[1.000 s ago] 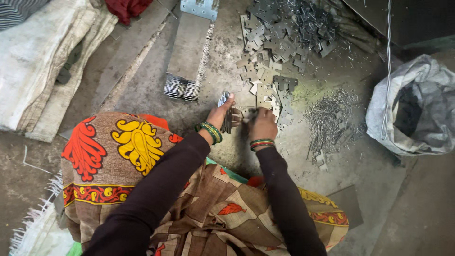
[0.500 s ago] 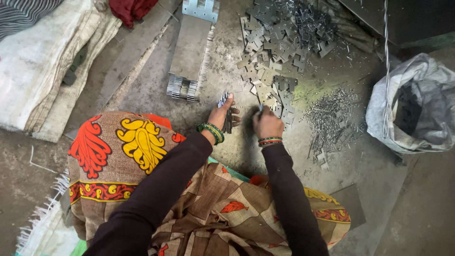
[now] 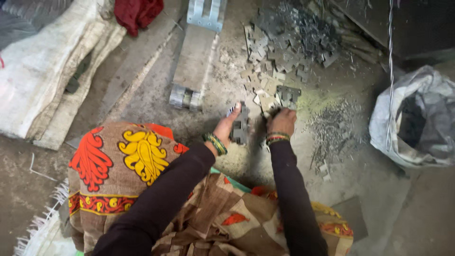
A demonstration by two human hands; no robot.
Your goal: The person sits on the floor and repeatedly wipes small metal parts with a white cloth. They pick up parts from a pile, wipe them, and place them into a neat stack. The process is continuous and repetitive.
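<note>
On the floor, sorting metal plates: left hand [image 3: 226, 127] closed around a stack [image 3: 240, 125] of them, right hand [image 3: 281, 121] pinching a plate [image 3: 268, 103] at the pile [image 3: 284, 52]. Next move probably calls for seating it squarely on the stack.

Brown patterned cloth [image 3: 128, 175] with red and yellow motifs; beside it dark brown sleeves [image 3: 161, 199], green bangles [image 3: 215, 143]; beyond, grey metal plates [image 3: 284, 52], red rag [image 3: 137, 12].

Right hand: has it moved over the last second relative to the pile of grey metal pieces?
Yes. The right hand moved slightly toward the pile of grey metal pieces.
</note>
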